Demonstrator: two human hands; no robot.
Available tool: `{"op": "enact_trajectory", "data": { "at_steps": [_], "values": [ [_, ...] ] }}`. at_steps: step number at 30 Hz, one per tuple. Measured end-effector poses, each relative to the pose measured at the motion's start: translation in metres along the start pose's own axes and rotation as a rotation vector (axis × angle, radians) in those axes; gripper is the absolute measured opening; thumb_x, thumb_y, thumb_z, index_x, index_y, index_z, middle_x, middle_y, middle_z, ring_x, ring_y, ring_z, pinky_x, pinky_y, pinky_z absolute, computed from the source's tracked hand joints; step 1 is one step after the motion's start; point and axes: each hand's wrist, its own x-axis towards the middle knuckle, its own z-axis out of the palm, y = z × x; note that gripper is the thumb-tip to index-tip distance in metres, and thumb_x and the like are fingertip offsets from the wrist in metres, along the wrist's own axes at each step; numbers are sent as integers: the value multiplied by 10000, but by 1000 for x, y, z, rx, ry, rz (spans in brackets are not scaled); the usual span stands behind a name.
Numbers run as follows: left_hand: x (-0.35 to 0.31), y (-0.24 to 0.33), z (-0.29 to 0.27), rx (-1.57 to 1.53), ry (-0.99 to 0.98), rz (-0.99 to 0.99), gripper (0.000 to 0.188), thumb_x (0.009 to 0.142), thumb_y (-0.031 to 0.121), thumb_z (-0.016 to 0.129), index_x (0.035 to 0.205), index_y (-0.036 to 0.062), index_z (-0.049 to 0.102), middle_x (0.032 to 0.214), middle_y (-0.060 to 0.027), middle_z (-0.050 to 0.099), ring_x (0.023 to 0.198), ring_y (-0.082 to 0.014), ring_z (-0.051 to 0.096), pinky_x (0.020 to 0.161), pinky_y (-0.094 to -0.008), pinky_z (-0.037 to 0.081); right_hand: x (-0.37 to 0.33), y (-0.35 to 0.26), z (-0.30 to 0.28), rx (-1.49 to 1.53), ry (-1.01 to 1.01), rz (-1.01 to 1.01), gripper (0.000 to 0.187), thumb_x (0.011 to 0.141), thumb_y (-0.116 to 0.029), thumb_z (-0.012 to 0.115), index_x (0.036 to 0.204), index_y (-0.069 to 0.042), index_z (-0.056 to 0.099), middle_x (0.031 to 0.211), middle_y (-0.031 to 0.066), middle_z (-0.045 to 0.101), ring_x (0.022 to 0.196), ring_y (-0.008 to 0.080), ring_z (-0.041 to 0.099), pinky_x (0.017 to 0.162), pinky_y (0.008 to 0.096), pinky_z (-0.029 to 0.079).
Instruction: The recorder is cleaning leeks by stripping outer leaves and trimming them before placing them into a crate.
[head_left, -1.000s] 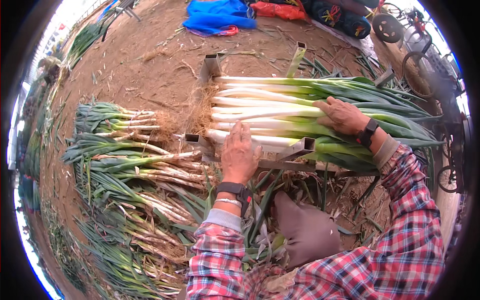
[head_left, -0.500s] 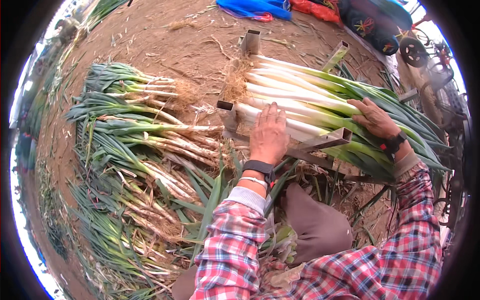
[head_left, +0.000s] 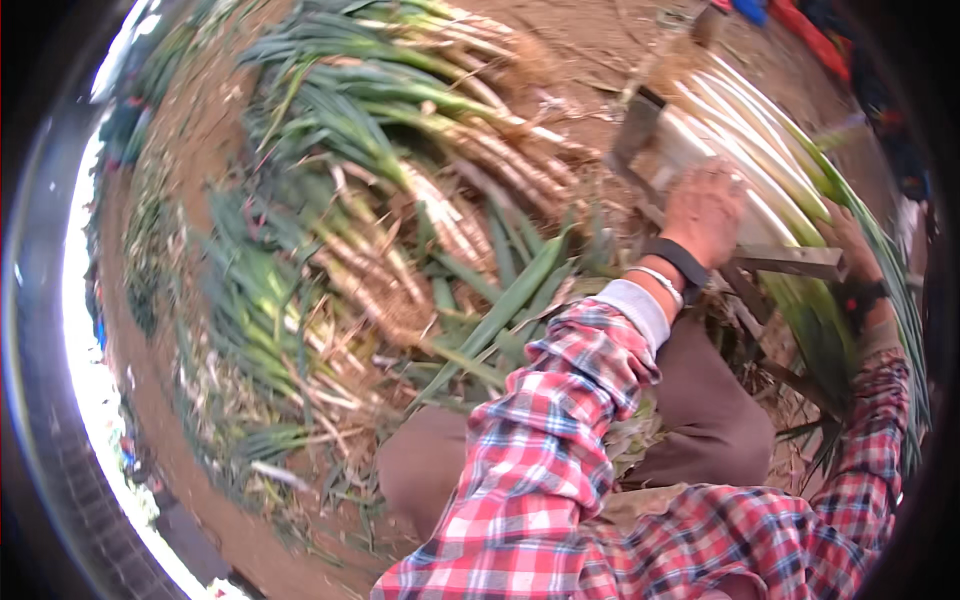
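White leek stalks (head_left: 745, 130), left hand (head_left: 705, 205) flat on them

Long leeks (head_left: 760, 150), white at the stalk and green at the leaf end, stacked side by side in a metal frame (head_left: 790, 262) on the dirt ground. Lying flat and slanted, white ends toward the far side, green ends toward the near right. Pressed down under the left hand (head_left: 705, 205); touched farther along by the right hand (head_left: 848, 245).
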Motion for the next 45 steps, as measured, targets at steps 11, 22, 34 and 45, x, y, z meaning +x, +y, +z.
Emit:
{"op": "enact_trajectory", "data": {
  "at_steps": [11, 22, 34, 45],
  "values": [
    [-230, -151, -265, -166, -494, -791, 369, 876, 301, 598, 1110, 17, 631, 948, -168, 675, 875, -283, 662, 789, -353, 518, -77, -139, -95, 529, 358, 154, 354, 996, -172, 484, 1304, 0, 505, 1135, 60, 574, 952, 111, 542, 858, 251, 436],
    [-440, -248, -186, -10, -12, -1589, 561, 769, 417, 740, 1051, -47, 600, 908, -149, 665, 778, -248, 644, 701, -374, 551, -68, -412, -65, 577, -61, -164, 255, 856, -31, 536, 1098, 23, 593, 939, 81, 596, 822, 149, 564, 761, 280, 466],
    [-374, -134, -240, -989, 334, -1471, 349, 841, 276, 708, 903, -15, 527, 793, -92, 612, 684, -133, 588, 601, -313, 501, 45, -630, 44, 829, -646, -544, 384, 945, -234, 585, 1192, 56, 538, 936, 106, 644, 890, 148, 599, 770, 305, 490],
    [-334, -53, -357, -1089, -549, -965, 352, 952, 324, 544, 976, -20, 611, 803, -53, 659, 754, -129, 656, 654, -252, 495, -53, -626, 2, 1211, -864, -525, 413, 893, -187, 637, 1208, 46, 507, 907, 62, 628, 804, 107, 586, 698, 257, 482]
  ]
}}
